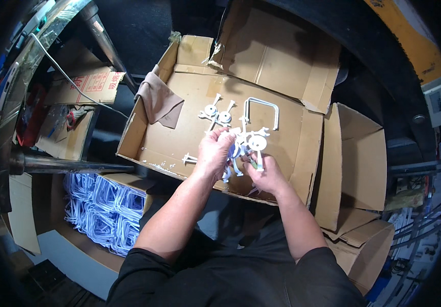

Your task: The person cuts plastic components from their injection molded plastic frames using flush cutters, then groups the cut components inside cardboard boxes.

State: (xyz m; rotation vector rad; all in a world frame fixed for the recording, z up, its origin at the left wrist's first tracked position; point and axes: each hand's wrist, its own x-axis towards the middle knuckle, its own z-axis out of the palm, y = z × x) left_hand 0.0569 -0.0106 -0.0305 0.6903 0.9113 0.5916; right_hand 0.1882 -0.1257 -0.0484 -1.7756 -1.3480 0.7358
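Observation:
My left hand [213,151] is closed around a cluster of white plastic moulded parts [257,143], with round discs and thin arms sticking out. My right hand [268,176] is closed beside it, just under the cluster. A bit of something green [254,163] shows at its fingers; its kind is mostly hidden. Beyond my left hand, more white parts with round discs [211,110] lie in the shallow cardboard box [190,87]. To their right rests a white U-shaped plastic frame [262,102].
A brown cloth [160,100] drapes over the box's left wall. At the lower left, another carton holds many stacked white frames [105,212]. Open cardboard flaps [357,163] stand on the right. A metal bar [77,165] runs along the left. Small white scraps [161,165] lie near the box's front-left corner.

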